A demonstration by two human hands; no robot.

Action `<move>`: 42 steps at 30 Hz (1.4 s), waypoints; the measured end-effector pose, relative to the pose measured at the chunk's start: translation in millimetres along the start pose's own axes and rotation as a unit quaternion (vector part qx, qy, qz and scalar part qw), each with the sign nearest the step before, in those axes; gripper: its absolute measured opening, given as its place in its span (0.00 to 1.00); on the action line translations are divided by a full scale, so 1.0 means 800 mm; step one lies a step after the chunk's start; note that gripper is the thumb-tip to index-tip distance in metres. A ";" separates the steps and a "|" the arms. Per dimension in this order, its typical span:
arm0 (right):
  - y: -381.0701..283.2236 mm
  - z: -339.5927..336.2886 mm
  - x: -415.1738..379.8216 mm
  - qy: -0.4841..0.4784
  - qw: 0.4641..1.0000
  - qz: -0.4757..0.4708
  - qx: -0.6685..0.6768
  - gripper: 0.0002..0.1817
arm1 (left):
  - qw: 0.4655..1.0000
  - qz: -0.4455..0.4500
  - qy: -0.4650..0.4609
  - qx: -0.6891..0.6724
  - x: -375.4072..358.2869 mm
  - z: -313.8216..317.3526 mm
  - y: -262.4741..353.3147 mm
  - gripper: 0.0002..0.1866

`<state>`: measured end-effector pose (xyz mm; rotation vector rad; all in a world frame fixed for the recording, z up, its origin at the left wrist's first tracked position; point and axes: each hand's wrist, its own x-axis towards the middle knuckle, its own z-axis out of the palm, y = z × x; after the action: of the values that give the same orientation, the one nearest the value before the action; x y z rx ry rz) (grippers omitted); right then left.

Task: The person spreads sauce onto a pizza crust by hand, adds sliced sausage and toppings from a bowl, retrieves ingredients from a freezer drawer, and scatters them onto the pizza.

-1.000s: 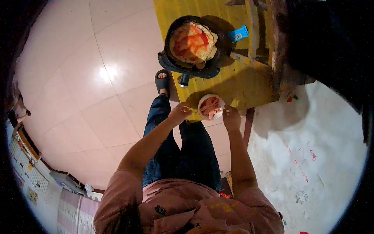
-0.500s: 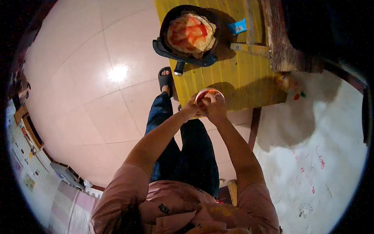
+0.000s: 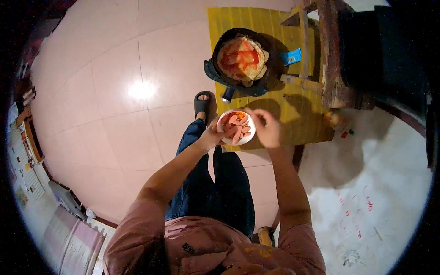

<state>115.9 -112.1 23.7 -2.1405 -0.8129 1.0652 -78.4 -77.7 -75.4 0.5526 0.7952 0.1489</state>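
My left hand point(image 3: 212, 137) grips a white bowl point(image 3: 252, 134) from its left side, with the thumb over the rim. Several pink sausage slices point(image 3: 237, 134) lie in the bowl, and small orange pieces point(image 3: 240, 114) show near its far edge. Just right of the rim is my right hand point(image 3: 268, 129), its fingers curved and apart, with nothing visible in them. Beyond the bowl, a dark pan point(image 3: 261, 89) holds a round flatbread point(image 3: 243, 59) with red sauce streaked on top. The pan's handle point(image 3: 227, 95) points toward me.
The pan stands on a yellow slatted table point(image 3: 293, 119). A blue packet point(image 3: 291, 57) lies right of it, near a wooden stool-like frame point(image 3: 327, 87). Pink floor tiles point(image 3: 105, 91) spread to the left. Small scraps point(image 3: 347, 133) lie by the table's right corner.
My right hand has come out of the bowl to its right side, uncovering the sausage slices. The bowl now tilts more into view in my left hand. The whole view has shifted slightly.
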 end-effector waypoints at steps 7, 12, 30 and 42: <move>0.004 0.055 0.187 0.113 0.990 -0.035 -0.073 0.13 | 0.995 -0.074 0.063 -0.009 -0.040 -0.011 0.074 0.37; -0.003 0.093 0.268 0.108 0.993 0.038 -0.042 0.14 | 0.995 -0.096 0.025 0.003 -0.042 -0.053 0.067 0.41; -0.105 0.011 0.089 0.061 0.993 -0.070 -0.074 0.12 | 0.999 -0.025 0.027 0.001 -0.064 -0.023 0.153 0.36; -0.145 0.044 0.044 -0.157 0.883 -0.278 -0.344 0.22 | 0.995 0.067 0.070 0.001 -0.035 0.027 0.221 0.33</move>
<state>74.9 -5.0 75.4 -2.0342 -2.0702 0.8874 -68.8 54.6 47.0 0.6023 0.8946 0.3139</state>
